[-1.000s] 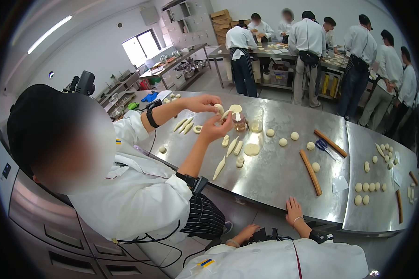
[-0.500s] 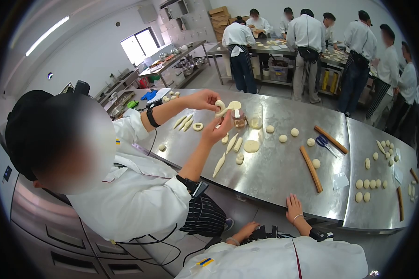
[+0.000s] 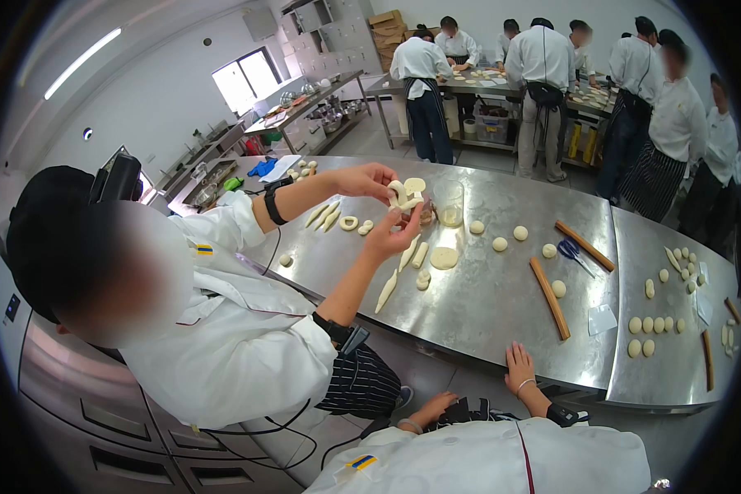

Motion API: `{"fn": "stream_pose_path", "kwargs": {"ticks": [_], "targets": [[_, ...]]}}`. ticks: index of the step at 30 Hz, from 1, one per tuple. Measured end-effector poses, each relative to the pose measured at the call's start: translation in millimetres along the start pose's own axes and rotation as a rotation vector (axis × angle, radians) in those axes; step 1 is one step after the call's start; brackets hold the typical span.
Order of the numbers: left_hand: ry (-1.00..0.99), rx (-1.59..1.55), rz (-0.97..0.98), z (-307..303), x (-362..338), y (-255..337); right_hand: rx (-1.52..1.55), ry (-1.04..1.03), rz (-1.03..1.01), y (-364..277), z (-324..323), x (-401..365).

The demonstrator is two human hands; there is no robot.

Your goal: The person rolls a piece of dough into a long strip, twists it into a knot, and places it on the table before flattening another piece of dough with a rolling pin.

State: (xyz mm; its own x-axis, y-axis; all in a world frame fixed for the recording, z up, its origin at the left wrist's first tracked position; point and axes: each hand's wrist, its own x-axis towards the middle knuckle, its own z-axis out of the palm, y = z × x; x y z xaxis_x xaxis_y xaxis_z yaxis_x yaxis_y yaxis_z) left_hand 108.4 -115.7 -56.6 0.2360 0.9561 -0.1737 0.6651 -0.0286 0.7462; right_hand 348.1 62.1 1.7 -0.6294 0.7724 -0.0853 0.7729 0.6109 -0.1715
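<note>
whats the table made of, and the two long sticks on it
Table: looks like brushed stainless steel, grey with a dull sheen and blurred reflections. Sticks: probably bare wood, matte brown with no gloss; the grain is too small to see.

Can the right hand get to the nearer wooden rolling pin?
Probably yes. The right hand lies open and empty on the edge of the steel table; the rolling pin lies just ahead, with only bare steel between them.

Bright, even lighting from the ceiling strip [image 3: 85, 60], upper left, and the window [image 3: 247, 78]. Soft glare on the steel table [image 3: 486, 305]. Heavy fisheye curvature, black vignette at edges. The right hand [image 3: 519, 368], lower centre, is sharp.
</note>
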Motion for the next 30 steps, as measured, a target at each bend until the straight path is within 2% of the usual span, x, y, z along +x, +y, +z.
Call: {"fn": "stream_pose_path", "kwargs": {"ticks": [4, 10, 17, 19, 23, 25, 26, 28, 30], "targets": [[-0.013, -0.035, -0.034, -15.6, -1.5, 23.3, -0.019, 0.002, 0.006, 3.9, 6.8, 1.6], [0.002, -0.057, 0.021, -10.3, -2.5, 9.5, 0.007, -0.015, 0.006, -0.4, -0.1, 0.9], [-0.031, 0.013, -0.022, -10.2, 4.8, 11.3, 0.012, -0.004, 0.001, -0.6, -3.3, 0.5], [0.045, -0.175, -0.099, -14.3, 13.5, 18.8, 0.014, -0.003, 0.000, -0.6, -3.4, 0.9], [0.109, -0.281, -0.140, -67.6, 31.8, 78.0, 0.030, -0.005, -0.001, 0.1, -3.1, 0.1], [0.246, -0.279, -0.094, -79.7, 39.3, 87.5, 0.019, -0.006, -0.007, -0.7, -4.5, 0.6], [0.247, -0.280, -0.094, -82.8, 42.6, 87.1, 0.017, -0.011, -0.002, -1.3, -5.0, 0.8], [0.386, -0.030, 0.054, -85.4, 49.9, 81.0, 0.014, -0.015, 0.005, -0.2, -2.7, 1.2], [0.382, 0.009, 0.040, -84.7, 55.6, 74.9, -0.033, 0.003, -0.018, 2.6, 2.8, 1.1]]}}
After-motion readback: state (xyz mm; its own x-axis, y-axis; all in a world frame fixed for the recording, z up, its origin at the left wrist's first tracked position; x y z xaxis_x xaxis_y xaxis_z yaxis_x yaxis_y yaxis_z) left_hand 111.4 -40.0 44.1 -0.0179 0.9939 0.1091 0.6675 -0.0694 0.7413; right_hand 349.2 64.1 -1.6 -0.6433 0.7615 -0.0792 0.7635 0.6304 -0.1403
